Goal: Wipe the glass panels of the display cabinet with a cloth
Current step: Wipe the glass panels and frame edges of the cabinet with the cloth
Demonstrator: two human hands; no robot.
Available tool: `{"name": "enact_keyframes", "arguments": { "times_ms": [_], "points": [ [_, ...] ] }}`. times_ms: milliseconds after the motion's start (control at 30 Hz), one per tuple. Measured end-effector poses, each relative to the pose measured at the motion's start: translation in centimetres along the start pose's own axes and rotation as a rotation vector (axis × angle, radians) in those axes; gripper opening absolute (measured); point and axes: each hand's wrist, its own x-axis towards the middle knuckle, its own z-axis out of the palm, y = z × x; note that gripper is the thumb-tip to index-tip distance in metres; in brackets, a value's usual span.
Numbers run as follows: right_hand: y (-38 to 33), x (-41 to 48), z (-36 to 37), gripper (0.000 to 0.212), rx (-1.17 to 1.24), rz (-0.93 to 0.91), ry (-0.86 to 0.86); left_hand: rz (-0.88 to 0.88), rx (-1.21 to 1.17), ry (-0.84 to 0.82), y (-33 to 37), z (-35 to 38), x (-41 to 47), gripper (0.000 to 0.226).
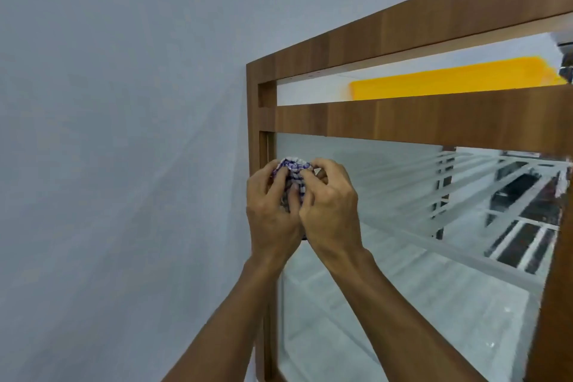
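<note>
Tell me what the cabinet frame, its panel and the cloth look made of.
Cabinet frame: wood or laminate, matte brown, grain bands. Panel: likely glass, glossy, see-through, showing reflections. Cloth: woven fabric, purple-and-white check, crumpled.

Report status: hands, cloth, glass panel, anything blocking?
Left hand and right hand both grip the bunched checked cloth. Cloth at glass panel's upper left corner, contact unclear. Nothing in the way.

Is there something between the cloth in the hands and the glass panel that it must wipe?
Nothing visible does. The left hand and right hand grip the bunched cloth before the upper left corner of the glass panel, beside the wooden frame. Whether it touches the glass cannot be told.
</note>
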Motion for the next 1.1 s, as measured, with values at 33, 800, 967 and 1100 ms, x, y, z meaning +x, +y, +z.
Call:
{"name": "enact_keyframes", "arguments": {
  "times_ms": [33, 800, 967, 1100],
  "points": [
    [0.2, 0.6, 0.8, 0.021, -0.023, -0.009, 0.020, 0.008, -0.027, -0.004, -0.9, 0.7, 0.5, 0.041],
    [4.5, 0.1, 8.8, 0.035, -0.853, -0.282, 0.129, 0.225, -0.334, -0.185, -10.8, 8.4, 5.0, 0.058],
    [4.4, -0.1, 8.9, 0.042, -0.912, -0.214, 0.068, 0.315, -0.263, -0.214, -13.2, 8.1, 4.9, 0.061],
    [4.1, -0.4, 7.7, 0.047, -1.014, -0.155, 0.007, 0.318, -0.301, -0.248, -10.8, 7.9, 4.9, 0.059]
  ]
}}
